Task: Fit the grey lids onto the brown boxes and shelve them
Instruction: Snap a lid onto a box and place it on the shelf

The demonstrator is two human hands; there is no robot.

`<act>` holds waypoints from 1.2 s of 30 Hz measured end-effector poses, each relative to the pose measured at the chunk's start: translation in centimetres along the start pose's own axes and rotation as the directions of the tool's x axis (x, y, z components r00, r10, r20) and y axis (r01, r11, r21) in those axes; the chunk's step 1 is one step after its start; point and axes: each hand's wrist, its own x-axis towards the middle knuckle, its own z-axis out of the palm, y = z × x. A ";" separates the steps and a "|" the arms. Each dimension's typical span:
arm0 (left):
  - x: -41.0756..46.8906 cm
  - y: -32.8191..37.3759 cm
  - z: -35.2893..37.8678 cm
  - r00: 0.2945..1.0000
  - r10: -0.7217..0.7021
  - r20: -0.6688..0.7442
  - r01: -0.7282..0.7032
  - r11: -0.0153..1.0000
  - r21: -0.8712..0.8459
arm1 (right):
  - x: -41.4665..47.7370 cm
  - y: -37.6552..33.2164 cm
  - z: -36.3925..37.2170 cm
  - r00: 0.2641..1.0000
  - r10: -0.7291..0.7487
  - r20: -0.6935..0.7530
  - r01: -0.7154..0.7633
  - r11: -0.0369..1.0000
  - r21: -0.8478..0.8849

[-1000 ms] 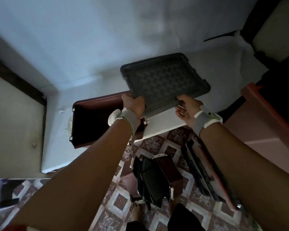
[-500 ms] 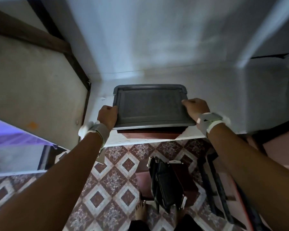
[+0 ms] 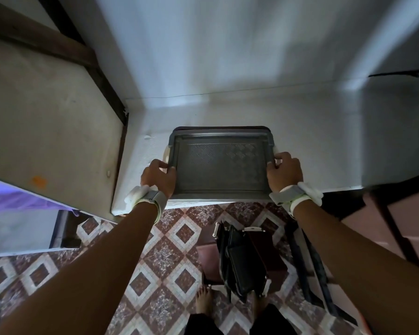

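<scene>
A grey lid with a patterned middle lies flat on a brown box on the white shelf. Only a thin dark strip of the box shows past the lid's far edge. My left hand grips the lid's left edge near a white clip. My right hand grips the right edge, fingers curled over a white clip there. On the floor below stand more brown boxes with dark lids leaning in them.
A grey wall panel with a dark wooden beam bounds the shelf on the left. Flat dark lids lean at the right beside a pinkish surface. The floor is patterned tile. My bare feet show at the bottom.
The lid has gone from being held tilted in the air to lying flat over the box. The box and lid now sit further back on the shelf, its brown front hidden.
</scene>
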 end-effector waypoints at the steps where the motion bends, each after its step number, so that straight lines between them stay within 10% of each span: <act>1: 0.2 0.1 0.1 1.000 -0.004 0.001 0.004 1.000 0.016 | 0.2 0.0 0.1 1.000 0.008 -0.004 -0.008 1.000 -0.001; 17: 2.8 1.2 1.2 1.000 -0.031 0.002 0.030 0.986 0.161 | 2.5 -2.0 1.0 0.993 0.116 -0.020 -0.117 0.986 -0.117; 26: 2.1 0.4 0.5 0.970 -0.157 0.184 0.195 0.959 -0.207 | 2.1 -1.2 1.0 0.995 0.063 0.077 -0.068 0.996 0.057; 36: 0.1 -0.7 0.5 0.998 0.007 0.055 -0.011 0.997 0.070 | 1.8 -0.5 1.2 0.980 0.190 0.060 -0.195 0.975 0.107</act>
